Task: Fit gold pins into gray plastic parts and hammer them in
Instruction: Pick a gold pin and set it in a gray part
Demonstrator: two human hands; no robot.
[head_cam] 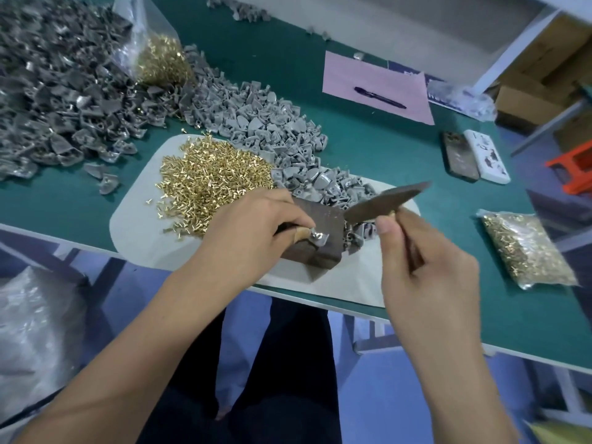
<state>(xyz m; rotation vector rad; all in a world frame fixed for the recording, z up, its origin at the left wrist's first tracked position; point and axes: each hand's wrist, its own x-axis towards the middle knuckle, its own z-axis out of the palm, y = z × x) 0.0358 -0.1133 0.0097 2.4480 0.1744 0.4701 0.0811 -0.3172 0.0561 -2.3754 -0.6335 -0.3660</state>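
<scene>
My left hand point(256, 229) pinches a small gray plastic part point(318, 237) against the top of a dark metal block point(317, 232) on a white mat point(141, 219). My right hand point(426, 267) grips the handle of a dark flat hammer point(384, 201), whose blurred head is raised just right of the block. A heap of gold pins point(211, 177) lies on the mat left of the block. Light gray parts point(266, 123) are piled behind and to the right of it.
A large heap of darker gray parts point(54, 91) fills the left of the green table point(464, 219). An open bag of pins point(160, 59) stands behind; a sealed bag of pins point(525, 248) lies right. A pink sheet with a pen point(379, 97) and two phones point(474, 155) lie at the back right.
</scene>
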